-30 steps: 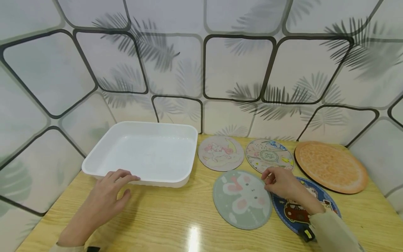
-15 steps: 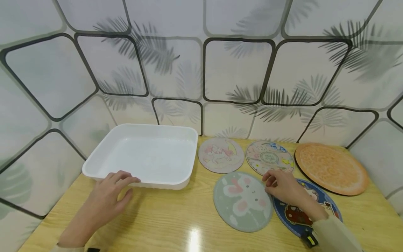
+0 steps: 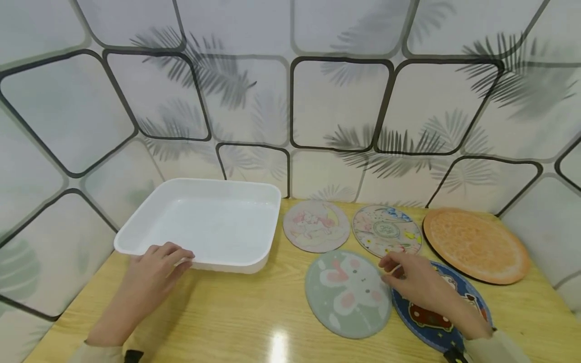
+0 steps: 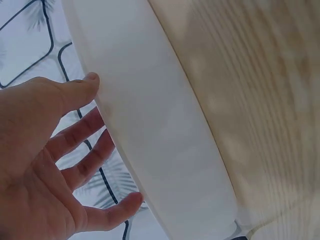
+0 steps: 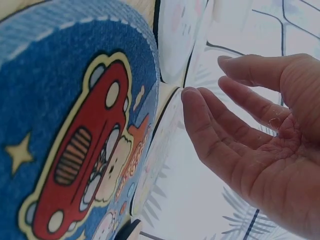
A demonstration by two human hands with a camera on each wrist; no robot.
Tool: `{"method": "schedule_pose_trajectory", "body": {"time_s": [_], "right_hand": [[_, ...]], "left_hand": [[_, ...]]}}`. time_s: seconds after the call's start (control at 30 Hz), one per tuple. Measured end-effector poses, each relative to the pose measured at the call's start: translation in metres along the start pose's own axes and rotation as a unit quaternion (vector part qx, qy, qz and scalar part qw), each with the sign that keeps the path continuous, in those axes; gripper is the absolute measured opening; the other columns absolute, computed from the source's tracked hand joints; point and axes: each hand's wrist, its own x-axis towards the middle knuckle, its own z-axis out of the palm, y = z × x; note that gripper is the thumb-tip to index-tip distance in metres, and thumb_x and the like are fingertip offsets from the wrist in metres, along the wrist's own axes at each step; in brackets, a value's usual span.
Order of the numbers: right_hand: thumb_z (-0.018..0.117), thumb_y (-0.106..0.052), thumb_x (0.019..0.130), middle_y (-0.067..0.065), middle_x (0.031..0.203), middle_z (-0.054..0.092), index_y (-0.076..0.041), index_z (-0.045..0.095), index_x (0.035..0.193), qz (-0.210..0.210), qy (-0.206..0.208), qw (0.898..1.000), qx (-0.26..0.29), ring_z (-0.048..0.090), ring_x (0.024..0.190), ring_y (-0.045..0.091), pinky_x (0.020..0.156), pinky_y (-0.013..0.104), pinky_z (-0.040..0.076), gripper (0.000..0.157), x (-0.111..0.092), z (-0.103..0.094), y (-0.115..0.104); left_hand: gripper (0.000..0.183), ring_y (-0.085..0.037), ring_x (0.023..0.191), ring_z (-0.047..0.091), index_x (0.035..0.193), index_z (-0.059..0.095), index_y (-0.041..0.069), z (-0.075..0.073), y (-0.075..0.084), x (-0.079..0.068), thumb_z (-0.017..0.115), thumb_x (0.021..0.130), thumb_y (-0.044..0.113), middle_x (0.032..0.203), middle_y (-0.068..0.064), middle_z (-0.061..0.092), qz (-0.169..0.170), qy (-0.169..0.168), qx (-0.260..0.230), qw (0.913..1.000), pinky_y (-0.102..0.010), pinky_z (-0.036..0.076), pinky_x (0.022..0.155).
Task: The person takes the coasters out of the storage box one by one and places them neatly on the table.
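Note:
My left hand [image 3: 156, 267] holds the near rim of a white rectangular tray [image 3: 254, 264] on the left. In the left wrist view the thumb [image 4: 85, 90] lies at the outer wall, and two fingers pass behind the rim. My right hand [image 3: 415, 277] hovers between a grey-green round mat with a rabbit [image 3: 345, 317] and a blue round mat with a red car [image 3: 419, 322]. Its fingers [image 5: 200, 120] are loosely bent, with a gap to the thumb and nothing held. Hand and forearm hide part of the blue mat.
Behind these lie a pink round mat [image 3: 315, 237], a floral round mat [image 3: 376, 229] and, at the far right, an orange round mat [image 3: 476, 247]. All rest on a wooden table [image 3: 227, 322]. A patterned wall [image 3: 336, 106] stands close behind the tray and mats.
My left thumb has drawn in toward the tray's wall. My right hand has shifted slightly right and down in view. The tray and mats keep their places.

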Motion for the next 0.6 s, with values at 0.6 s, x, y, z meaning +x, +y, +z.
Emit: {"method": "schedule_pose_trajectory", "body": {"time_s": [0.6], "right_hand": [[0.071, -0.028, 0.096, -0.002, 0.101, 0.076, -0.015, 0.072, 0.111, 0.023, 0.039, 0.998, -0.049, 0.072, 0.081, 0.013, 0.066, 0.03, 0.058, 0.02, -0.026, -0.015, 0.014]], "left_hand": [[0.012, -0.037, 0.086, 0.066, 0.097, 0.076, 0.018, 0.004, -0.029, 0.01, 0.079, 0.085, 0.017, 0.095, -0.002, 0.071, -0.014, -0.002, 0.005, 0.9999, -0.049, 0.053, 0.058]]}}
